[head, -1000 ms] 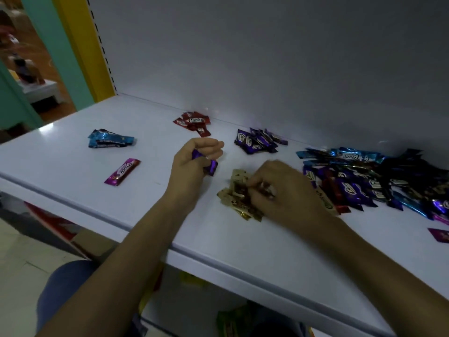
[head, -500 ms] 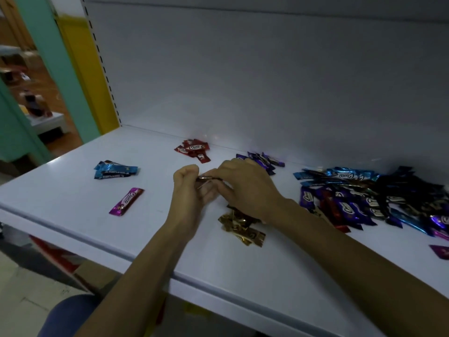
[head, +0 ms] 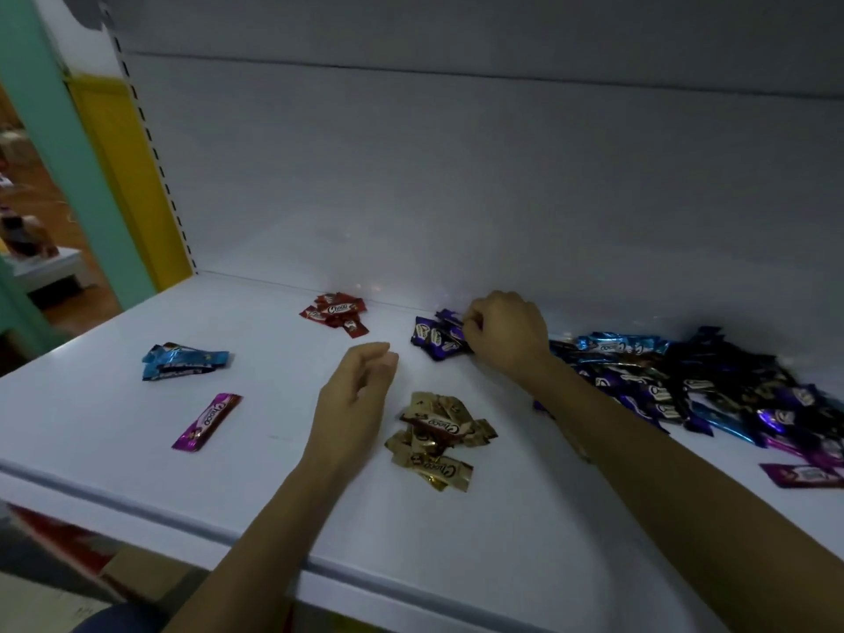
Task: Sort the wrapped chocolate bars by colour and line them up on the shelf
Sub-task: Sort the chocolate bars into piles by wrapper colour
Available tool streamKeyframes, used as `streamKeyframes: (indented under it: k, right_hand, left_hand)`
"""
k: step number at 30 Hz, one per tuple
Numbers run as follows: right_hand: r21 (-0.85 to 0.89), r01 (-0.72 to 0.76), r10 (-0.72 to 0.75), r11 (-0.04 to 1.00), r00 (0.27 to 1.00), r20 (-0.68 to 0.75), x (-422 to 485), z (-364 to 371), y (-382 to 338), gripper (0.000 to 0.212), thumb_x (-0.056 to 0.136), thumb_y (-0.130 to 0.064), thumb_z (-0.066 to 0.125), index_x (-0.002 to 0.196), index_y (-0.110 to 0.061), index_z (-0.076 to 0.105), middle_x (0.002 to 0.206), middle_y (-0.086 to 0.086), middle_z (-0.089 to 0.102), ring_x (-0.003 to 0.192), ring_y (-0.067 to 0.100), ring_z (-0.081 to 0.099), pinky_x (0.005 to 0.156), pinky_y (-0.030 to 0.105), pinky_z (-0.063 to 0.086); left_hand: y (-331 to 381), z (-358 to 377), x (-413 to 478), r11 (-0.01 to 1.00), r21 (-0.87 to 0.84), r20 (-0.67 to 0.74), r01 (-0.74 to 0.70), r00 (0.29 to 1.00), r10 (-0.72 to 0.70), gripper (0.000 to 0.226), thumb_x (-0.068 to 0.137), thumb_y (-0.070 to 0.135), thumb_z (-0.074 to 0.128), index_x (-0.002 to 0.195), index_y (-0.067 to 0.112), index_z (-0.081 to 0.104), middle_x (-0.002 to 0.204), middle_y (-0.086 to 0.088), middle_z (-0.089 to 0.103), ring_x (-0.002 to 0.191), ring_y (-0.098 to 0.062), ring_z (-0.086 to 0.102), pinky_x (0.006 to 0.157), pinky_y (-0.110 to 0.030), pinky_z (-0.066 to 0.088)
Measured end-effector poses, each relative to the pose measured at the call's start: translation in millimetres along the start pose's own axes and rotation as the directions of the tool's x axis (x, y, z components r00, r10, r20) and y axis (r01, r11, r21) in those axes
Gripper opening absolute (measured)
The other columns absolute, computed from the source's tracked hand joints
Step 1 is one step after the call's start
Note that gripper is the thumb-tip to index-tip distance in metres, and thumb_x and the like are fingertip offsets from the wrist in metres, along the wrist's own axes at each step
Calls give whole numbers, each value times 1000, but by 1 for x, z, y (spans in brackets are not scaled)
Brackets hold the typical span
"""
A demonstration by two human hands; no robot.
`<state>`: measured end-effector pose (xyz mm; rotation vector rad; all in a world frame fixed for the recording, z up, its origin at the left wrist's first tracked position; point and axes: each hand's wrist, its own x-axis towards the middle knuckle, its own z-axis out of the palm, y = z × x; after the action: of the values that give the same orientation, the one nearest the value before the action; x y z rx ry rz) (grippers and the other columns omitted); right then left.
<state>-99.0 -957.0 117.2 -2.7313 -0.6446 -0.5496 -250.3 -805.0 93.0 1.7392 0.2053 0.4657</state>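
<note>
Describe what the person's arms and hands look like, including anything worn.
The left forearm and right forearm are bare, no sleeves showing. The left hand and right hand wear no gloves; no ring, watch or bracelet is visible.

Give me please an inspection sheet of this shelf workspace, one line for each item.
Surface: white shelf, flat, bars lying on it.
Job's things: red pile, purple pile, blue pile and gold pile, each apart; one pink bar alone; unsorted heap at right.
Clutter: nothing seen.
Grippers: left hand loosely curled, holds nothing; right hand pinches a bar at the purple pile.
Cables: nothing seen.
Surroundings: grey back panel; yellow upright and teal post at left.
</note>
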Motion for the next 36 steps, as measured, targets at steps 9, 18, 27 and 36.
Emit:
streamKeyframes:
  k: [9, 18, 27, 36]
  right_hand:
    - [224, -180, 196, 958, 979, -55, -97, -56, 101, 16, 87, -12, 53, 72, -9, 59, 72, 4, 59, 66, 21, 52, 60, 29, 37]
    - [324, -331, 407, 886, 890, -203, -135, -56, 164, 13, 93, -12, 47, 85, -12, 57, 84, 4, 59, 82, 20, 53, 65, 29, 37]
    - [529, -443, 611, 724, 767, -194, -123, -47, 177, 16, 94, -14, 45, 92, -15, 61, 96, 7, 62, 92, 23, 57, 86, 46, 46]
    - [667, -405, 675, 625, 710, -201, -121, -42, 179, 15, 95, -14, 45, 90, -17, 59, 91, 2, 60, 86, 17, 56, 79, 38, 49]
  left_hand:
    - [52, 102, -7, 845, 277, 405, -458, 853, 330, 57, 87, 46, 63, 133, 19, 46, 130, 4, 54, 118, -8, 48, 99, -15, 33]
    - [19, 214, -2, 486, 747, 550, -454, 833, -67, 114, 65, 90, 39, 151, 34, -10, 160, -3, -19, 145, -34, -18, 112, -64, -3]
    - [26, 262, 24, 506, 709, 555, -491, 831, 27, 95, 72, 75, 59, 148, 48, 9, 161, 2, -9, 147, -30, -2, 114, -59, 10]
    - [27, 277, 38, 494, 576, 568, -651, 753, 332, 49, 71, 46, 64, 114, 21, 66, 129, -12, 53, 97, -37, 61, 73, -41, 54]
